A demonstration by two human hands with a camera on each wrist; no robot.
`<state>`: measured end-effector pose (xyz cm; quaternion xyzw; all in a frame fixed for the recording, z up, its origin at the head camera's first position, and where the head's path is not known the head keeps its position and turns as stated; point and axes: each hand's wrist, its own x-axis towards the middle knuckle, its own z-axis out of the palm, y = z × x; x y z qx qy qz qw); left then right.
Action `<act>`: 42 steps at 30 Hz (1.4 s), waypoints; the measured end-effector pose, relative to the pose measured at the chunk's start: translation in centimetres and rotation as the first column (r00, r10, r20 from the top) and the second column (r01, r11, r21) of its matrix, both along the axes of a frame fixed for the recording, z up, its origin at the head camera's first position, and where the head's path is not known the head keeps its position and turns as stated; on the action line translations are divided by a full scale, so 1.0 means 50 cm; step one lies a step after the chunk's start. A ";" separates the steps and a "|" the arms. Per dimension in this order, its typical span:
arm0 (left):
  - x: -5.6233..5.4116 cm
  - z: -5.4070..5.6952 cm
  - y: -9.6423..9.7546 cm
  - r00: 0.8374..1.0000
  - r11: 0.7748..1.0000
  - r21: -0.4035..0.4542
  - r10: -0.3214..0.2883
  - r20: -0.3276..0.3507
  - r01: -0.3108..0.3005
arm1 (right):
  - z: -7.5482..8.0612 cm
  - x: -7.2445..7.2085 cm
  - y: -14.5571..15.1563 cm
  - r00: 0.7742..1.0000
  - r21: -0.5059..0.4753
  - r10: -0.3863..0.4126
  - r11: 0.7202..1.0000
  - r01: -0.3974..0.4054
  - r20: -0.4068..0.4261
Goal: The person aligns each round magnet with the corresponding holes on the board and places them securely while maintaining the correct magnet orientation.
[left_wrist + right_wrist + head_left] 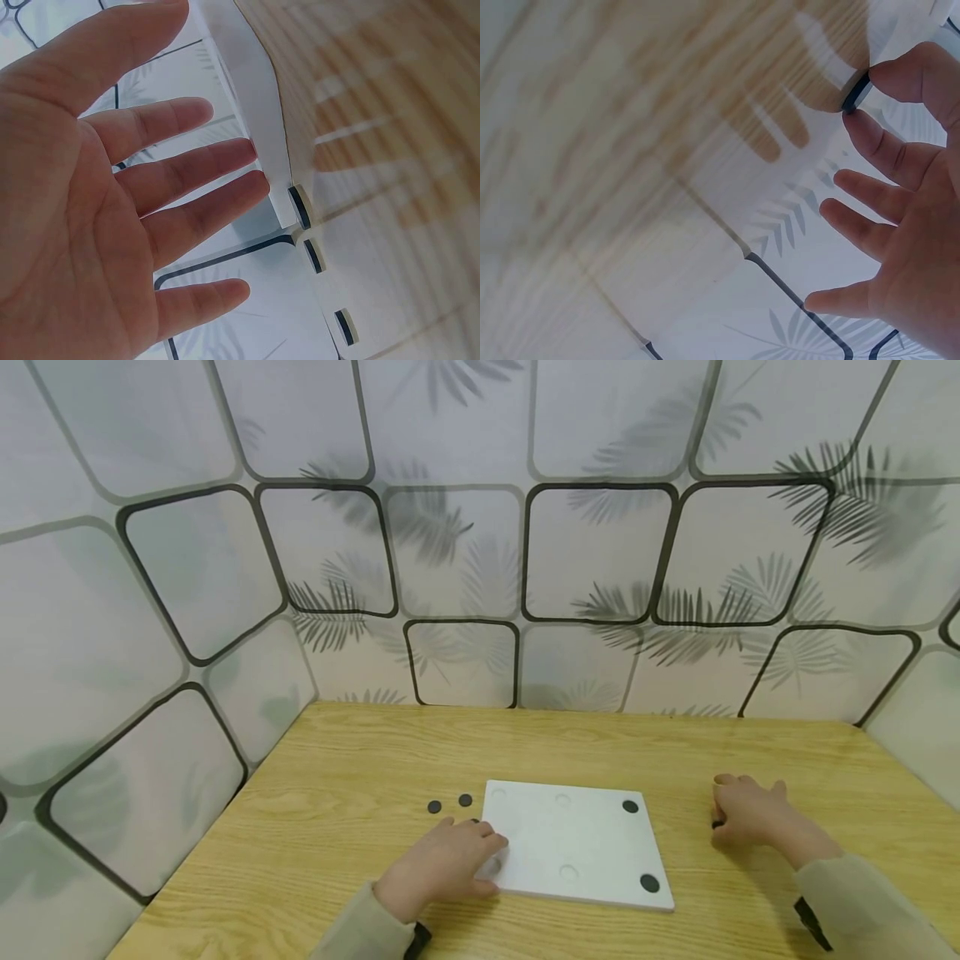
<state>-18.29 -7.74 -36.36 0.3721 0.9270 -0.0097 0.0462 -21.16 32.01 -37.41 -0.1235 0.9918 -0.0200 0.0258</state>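
A white board (577,839) with shallow round recesses lies on the wooden table, a black disc (631,807) in its far right recess and another (649,883) in the near right one. My left hand (446,864) rests at the board's left edge, fingers extended and spread, fingertips right at the edge in the left wrist view. To the right of the board, my right hand (750,812) pinches a black disc (856,91) between thumb and index finger, close to the tabletop. Its other fingers are held apart.
Two loose black discs (434,807) lie left of the board; a third (474,820) is mostly hidden behind my left hand. Patterned white walls (465,664) with leaf prints border the table (337,760) at the back and sides.
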 end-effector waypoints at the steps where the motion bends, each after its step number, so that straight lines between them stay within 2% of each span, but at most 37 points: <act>1: 0.000 0.000 0.000 1.000 1.000 -0.001 0.000 0.001 0.000 | -0.001 0.000 0.000 1.000 0.003 0.004 1.000 -0.004 -0.002; 12: 0.002 0.002 -0.001 1.000 1.000 -0.005 -0.004 -0.005 0.004 | 0.001 0.005 -0.004 0.999 -0.007 0.038 0.999 -0.038 -0.024; 29: 0.004 0.004 0.000 1.000 1.000 -0.008 -0.008 -0.013 0.008 | 0.002 0.005 -0.035 0.989 -0.011 0.102 0.995 -0.104 -0.104; 42: 0.002 0.002 0.000 1.000 1.000 -0.016 -0.002 -0.004 0.002 | 0.016 0.009 -0.070 0.988 -0.008 0.124 0.992 -0.126 -0.096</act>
